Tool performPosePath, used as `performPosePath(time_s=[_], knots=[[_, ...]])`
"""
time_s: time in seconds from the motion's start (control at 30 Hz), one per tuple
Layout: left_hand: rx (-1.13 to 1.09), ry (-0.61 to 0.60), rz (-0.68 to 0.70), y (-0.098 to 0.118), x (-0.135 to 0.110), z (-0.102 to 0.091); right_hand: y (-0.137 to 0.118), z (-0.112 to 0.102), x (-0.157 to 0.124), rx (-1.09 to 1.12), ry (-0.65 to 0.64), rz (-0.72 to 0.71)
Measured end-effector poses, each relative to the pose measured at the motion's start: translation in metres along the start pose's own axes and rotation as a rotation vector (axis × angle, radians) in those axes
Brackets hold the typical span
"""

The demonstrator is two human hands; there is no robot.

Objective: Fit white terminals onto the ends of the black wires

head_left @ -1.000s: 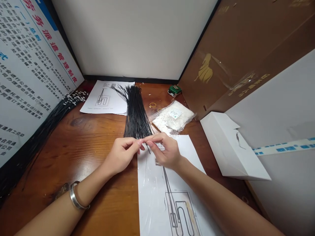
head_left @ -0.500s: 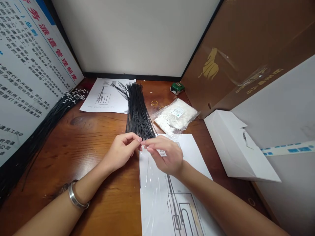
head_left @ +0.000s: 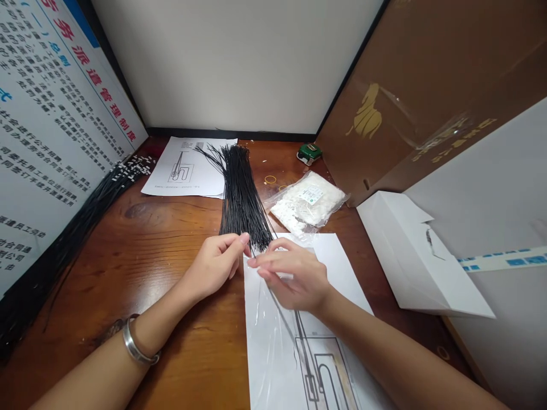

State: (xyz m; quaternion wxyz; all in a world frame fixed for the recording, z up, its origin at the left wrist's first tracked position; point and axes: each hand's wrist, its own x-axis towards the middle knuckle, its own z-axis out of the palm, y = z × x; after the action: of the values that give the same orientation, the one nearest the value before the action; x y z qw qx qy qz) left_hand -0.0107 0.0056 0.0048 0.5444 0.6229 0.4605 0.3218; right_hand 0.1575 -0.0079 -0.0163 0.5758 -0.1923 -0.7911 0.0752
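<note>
Hands (head_left: pixel 256 265), two, at wire bundle (head_left: pixel 241 193)

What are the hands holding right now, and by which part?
The left hand pinches the near end of a thin black wire. The right hand meets it; its own grip cannot be told.

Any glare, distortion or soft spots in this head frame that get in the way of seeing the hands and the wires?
Head view: sharp at the left hand, right hand and black wire bundle; glossy sheen on the wooden table and on the plastic-covered drawing sheet; wide-angle bending at the edges tilts the text poster and the cardboard box; lighting even, shadows soft.
</note>
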Motion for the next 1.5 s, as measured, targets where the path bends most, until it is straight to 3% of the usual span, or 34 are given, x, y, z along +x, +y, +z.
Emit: performPosePath(time_s=[0.17,0.27,0.37,0.5,0.57,0.73,0.83,0.93,1.0,1.13,1.27,1.4,1.5], knots=[[-0.042,0.008,-0.002,-0.002,0.003,0.002,-0.004,0.003,-0.001,0.063,-0.112,-0.102],[-0.036,-0.014,-0.01,-0.002,0.003,-0.001,0.001,0.001,0.0,-0.017,-0.045,-0.036],[-0.04,-0.111,-0.013,-0.003,0.0,-0.004,0.008,-0.002,0.001,-0.138,0.037,0.057],[0.065,-0.276,0.045,0.0,-0.004,-0.008,0.014,-0.002,0.0,-0.085,-0.043,0.146],[0.093,-0.298,0.074,0.0,-0.005,-0.008,0.014,-0.001,-0.001,-0.045,-0.048,0.126],[-0.045,-0.076,0.049,-0.003,0.0,-0.003,0.009,0.0,-0.001,-0.061,0.027,0.003],[-0.119,0.0,0.022,-0.005,0.003,-0.001,0.002,0.001,0.0,-0.021,-0.101,-0.039],[-0.168,-0.004,0.025,-0.005,0.004,-0.001,-0.004,0.002,0.001,0.009,-0.251,-0.052],[-0.193,0.002,0.022,-0.005,0.005,-0.002,-0.005,0.002,0.002,0.003,-0.281,-0.054],[-0.21,0.038,-0.01,-0.002,0.006,-0.005,0.003,-0.001,-0.001,-0.053,-0.119,0.002],[-0.136,-0.05,0.002,0.001,0.003,-0.007,0.013,-0.003,-0.004,-0.204,0.089,0.092],[-0.003,-0.157,0.002,0.004,-0.002,-0.006,0.015,-0.004,-0.004,-0.236,0.08,0.114],[0.044,-0.168,0.018,0.004,-0.002,-0.004,0.012,-0.005,-0.002,-0.218,0.067,0.109]])
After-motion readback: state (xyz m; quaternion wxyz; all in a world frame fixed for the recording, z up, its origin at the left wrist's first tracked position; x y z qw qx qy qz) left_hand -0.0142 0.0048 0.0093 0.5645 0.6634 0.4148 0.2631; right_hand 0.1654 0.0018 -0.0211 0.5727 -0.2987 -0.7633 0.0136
